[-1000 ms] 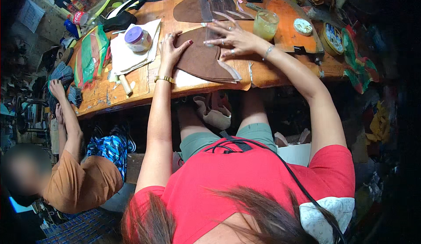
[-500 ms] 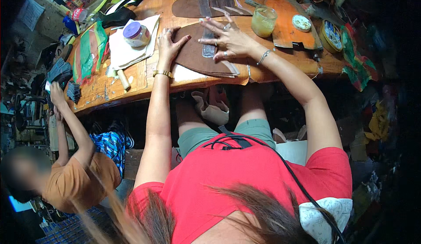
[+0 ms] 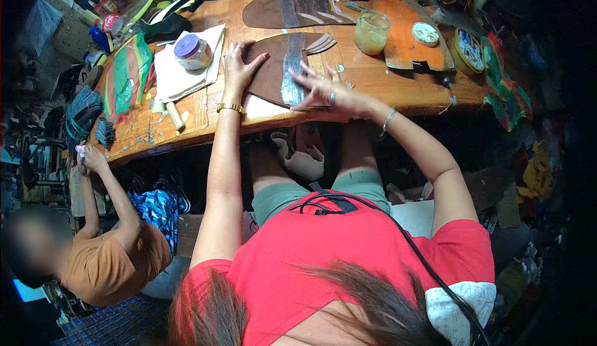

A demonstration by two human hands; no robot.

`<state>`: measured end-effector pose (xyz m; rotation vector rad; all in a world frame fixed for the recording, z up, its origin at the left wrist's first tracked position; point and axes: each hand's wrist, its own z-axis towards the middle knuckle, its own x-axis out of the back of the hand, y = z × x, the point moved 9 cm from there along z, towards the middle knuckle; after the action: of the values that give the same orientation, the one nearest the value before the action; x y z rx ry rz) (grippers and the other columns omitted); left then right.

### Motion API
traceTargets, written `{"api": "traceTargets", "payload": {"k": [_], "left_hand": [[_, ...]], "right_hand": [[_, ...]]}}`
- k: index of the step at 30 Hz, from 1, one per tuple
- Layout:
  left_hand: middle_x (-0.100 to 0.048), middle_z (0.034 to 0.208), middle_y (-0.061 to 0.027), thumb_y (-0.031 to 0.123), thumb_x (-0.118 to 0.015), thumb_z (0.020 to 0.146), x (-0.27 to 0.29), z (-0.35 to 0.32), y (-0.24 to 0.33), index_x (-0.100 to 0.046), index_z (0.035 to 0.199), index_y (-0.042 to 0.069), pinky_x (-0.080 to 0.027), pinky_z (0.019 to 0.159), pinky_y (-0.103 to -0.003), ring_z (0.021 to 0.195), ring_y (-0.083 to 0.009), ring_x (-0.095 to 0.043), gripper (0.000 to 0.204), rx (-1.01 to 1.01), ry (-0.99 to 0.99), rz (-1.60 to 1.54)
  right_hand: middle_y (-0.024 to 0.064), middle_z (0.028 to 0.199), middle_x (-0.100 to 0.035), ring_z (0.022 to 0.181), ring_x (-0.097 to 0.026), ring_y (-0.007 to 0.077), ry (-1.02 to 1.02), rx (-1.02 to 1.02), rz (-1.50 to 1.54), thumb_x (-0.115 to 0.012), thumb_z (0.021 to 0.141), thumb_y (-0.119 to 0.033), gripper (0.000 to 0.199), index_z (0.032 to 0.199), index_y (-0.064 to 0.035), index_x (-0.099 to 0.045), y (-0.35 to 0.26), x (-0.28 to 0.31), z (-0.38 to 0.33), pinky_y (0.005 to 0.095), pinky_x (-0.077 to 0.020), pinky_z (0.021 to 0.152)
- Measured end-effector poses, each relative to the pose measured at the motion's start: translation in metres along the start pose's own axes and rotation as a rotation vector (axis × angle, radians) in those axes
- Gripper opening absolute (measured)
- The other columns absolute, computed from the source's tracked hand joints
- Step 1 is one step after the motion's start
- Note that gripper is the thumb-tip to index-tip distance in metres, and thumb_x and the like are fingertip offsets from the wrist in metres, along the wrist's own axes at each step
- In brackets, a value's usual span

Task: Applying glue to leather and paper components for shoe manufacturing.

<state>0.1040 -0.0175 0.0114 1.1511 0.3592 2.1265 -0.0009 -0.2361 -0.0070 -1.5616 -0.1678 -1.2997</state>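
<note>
On my workbench (image 3: 373,82) the leather piece (image 3: 273,69) lies at the near edge, with my left hand (image 3: 239,66) flat on its left part and my right hand (image 3: 323,88) over its right near corner. Left of it, a lidded jar (image 3: 191,50) stands on a paper sheet (image 3: 180,72), and a small roller (image 3: 175,116) lies nearer the front edge. Toward the far edge I see a second leather piece (image 3: 273,10); right of it a glass jar (image 3: 372,32) stands beside a cutting board (image 3: 404,35) carrying a round tin (image 3: 426,33).

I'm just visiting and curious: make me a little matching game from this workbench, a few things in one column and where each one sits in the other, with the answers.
Things:
1. left hand
2. right hand
3. purple-lidded jar
4. glass jar

Places:
A. on white paper
B. flat on the brown leather piece's left part
C. at the shiny strip
D. beside the orange board

Pairs: 1-B, 2-C, 3-A, 4-D
</note>
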Motion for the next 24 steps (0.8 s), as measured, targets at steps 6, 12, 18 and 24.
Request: {"api": "traceTargets", "payload": {"k": [6,12,18,24], "left_hand": [[-0.069,0.109,-0.0171,0.035,-0.090,0.078,0.001,0.001,0.003,-0.073,0.116,0.001,-0.053,0.093,-0.041,0.106,-0.0323,-0.067,0.053,-0.006,-0.007,0.013],[-0.071,0.112,-0.0169,0.035,-0.089,0.078,0.005,0.000,0.007,-0.073,0.117,0.003,-0.053,0.094,-0.041,0.107,-0.0321,-0.067,0.052,-0.034,0.007,0.039],[-0.070,0.108,-0.0160,0.018,-0.076,0.091,0.003,0.001,0.007,-0.068,0.114,0.003,-0.051,0.093,-0.040,0.103,-0.0306,-0.067,0.028,-0.091,0.044,0.062],[-0.065,0.111,-0.0022,0.000,-0.063,0.099,0.014,0.030,-0.011,-0.062,0.119,0.002,-0.047,0.095,-0.026,0.107,-0.0102,-0.060,0.020,0.050,-0.049,-0.694]], "right_hand": [[0.0087,0.175,-0.003,0.161,0.006,0.0322,0.095,-0.182,-0.153,-0.023,0.107,-0.064,0.058,0.155,-0.0418,-0.047,0.082,0.037,0.041,0.0617,0.0085,0.123],[0.0109,0.175,-0.001,0.161,0.002,0.0354,0.137,-0.078,-0.308,-0.030,0.109,-0.056,0.051,0.153,-0.0398,-0.050,0.069,0.023,0.027,0.0625,0.0106,0.122],[0.0128,0.174,-0.009,0.161,-0.004,0.0318,0.002,0.066,0.161,-0.031,0.108,-0.050,0.053,0.153,-0.0317,-0.052,0.022,0.017,-0.006,0.0658,0.0070,0.121],[0.0177,0.161,-0.043,0.145,-0.046,0.0291,0.431,0.128,0.732,-0.037,0.102,-0.034,0.064,0.153,0.0035,-0.045,0.036,0.079,-0.038,0.0419,-0.0229,0.125]]}}
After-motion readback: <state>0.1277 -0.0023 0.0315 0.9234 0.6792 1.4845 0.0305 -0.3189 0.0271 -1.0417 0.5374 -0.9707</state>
